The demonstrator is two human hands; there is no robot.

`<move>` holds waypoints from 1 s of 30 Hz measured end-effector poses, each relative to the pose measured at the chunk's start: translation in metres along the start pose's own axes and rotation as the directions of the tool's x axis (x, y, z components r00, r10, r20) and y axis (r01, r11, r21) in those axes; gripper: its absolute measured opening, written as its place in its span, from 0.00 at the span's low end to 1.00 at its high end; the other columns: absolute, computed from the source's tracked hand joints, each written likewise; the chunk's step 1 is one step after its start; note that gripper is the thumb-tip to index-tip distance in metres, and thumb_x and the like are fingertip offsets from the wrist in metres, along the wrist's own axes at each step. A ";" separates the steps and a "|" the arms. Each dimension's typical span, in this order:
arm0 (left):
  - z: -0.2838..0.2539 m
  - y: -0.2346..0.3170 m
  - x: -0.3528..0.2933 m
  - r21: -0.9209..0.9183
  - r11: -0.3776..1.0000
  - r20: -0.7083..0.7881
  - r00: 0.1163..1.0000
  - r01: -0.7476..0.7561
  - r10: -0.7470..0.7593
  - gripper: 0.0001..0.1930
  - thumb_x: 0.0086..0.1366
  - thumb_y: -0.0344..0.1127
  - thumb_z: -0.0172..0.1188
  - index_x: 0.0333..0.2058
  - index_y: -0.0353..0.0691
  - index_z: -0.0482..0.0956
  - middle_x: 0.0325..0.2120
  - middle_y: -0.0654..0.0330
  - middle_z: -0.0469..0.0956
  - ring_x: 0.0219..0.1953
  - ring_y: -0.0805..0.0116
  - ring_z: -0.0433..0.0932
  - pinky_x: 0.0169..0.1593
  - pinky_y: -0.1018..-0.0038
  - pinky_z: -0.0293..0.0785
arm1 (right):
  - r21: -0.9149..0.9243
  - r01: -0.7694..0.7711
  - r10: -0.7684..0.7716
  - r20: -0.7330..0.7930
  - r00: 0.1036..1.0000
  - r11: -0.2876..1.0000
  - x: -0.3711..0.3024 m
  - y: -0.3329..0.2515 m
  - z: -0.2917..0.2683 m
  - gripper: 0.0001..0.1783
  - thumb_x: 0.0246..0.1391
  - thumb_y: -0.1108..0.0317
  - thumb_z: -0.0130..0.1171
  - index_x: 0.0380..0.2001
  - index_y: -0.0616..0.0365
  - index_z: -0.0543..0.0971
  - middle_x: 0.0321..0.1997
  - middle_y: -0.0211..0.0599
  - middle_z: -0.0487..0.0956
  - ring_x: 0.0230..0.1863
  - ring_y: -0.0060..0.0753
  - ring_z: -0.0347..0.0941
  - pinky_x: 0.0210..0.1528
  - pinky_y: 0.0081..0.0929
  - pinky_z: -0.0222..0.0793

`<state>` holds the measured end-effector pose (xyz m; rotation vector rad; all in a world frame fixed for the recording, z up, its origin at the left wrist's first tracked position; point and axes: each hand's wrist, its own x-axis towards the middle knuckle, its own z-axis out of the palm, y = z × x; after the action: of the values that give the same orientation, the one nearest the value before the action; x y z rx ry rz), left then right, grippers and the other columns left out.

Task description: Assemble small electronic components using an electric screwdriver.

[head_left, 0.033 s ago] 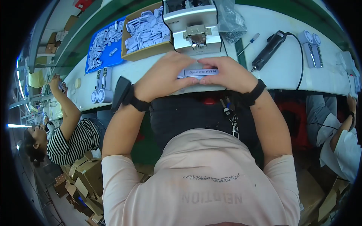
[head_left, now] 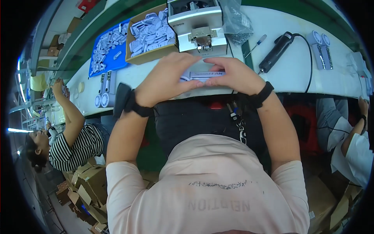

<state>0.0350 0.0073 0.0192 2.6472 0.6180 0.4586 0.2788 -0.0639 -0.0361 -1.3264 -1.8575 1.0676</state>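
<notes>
Near the boxy silver metal machine [head_left: 199, 32], left hand [head_left: 168, 77] and right hand [head_left: 238, 76] curl their grip round an oblong lavender plastic casing [head_left: 208, 74].

A white workbench [head_left: 290, 82] carries a blue tray [head_left: 117, 62] and an open cardboard box [head_left: 150, 56] of lilac plastic parts [head_left: 154, 33], a silver benchtop machine [head_left: 194, 25], a clear plastic bag [head_left: 237, 23], a corded black electric screwdriver [head_left: 276, 52], a hand screwdriver [head_left: 262, 38] and lilac casings [head_left: 108, 100] at both ends.
</notes>
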 end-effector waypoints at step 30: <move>-0.101 -0.028 -0.234 -0.107 0.584 -0.651 0.387 0.804 -0.652 0.29 0.62 0.39 0.73 0.59 0.31 0.80 0.51 0.49 0.84 0.51 0.63 0.82 0.57 0.67 0.77 | 0.225 -0.034 0.084 -0.215 0.973 0.974 -0.017 0.013 0.012 0.17 0.72 0.63 0.60 0.53 0.66 0.82 0.48 0.39 0.87 0.52 0.27 0.81 0.59 0.26 0.73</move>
<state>-0.2133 -0.0518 0.0429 1.9735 2.0719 1.0360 0.2799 -0.0810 -0.0538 -1.3186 -1.4978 1.0721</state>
